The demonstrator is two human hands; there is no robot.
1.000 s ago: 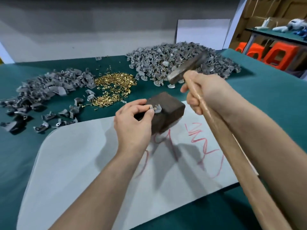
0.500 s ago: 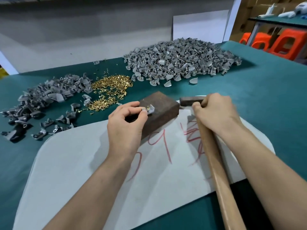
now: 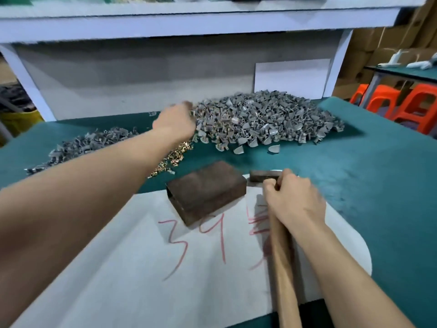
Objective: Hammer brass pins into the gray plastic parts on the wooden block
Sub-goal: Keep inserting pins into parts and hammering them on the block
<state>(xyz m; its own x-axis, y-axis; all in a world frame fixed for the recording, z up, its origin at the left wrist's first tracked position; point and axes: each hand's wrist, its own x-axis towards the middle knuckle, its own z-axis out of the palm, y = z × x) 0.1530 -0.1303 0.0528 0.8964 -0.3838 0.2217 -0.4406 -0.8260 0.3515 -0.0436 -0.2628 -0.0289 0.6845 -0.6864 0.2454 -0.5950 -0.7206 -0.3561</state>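
Note:
A dark wooden block (image 3: pixel 205 188) sits on the white sheet (image 3: pixel 118 268), its top bare. My right hand (image 3: pixel 293 200) grips the wooden handle of the hammer (image 3: pixel 282 268), whose metal head (image 3: pixel 262 175) rests flat just right of the block. My left hand (image 3: pixel 175 123) is stretched far forward and blurred, at the left edge of the big pile of gray plastic parts (image 3: pixel 272 119). Its fingers are too blurred to read. Brass pins (image 3: pixel 175 157) lie scattered under my left forearm, mostly hidden by it.
A second, darker pile of gray parts (image 3: pixel 87 145) lies at the far left on the green table (image 3: pixel 354 174). A white shelf frame (image 3: pixel 189 27) rises behind the table. Orange stools (image 3: pixel 402 107) stand off to the right.
The hammer came down from its raised position and now lies beside the block. My left hand left the block with the gray part and reached out to the big pile.

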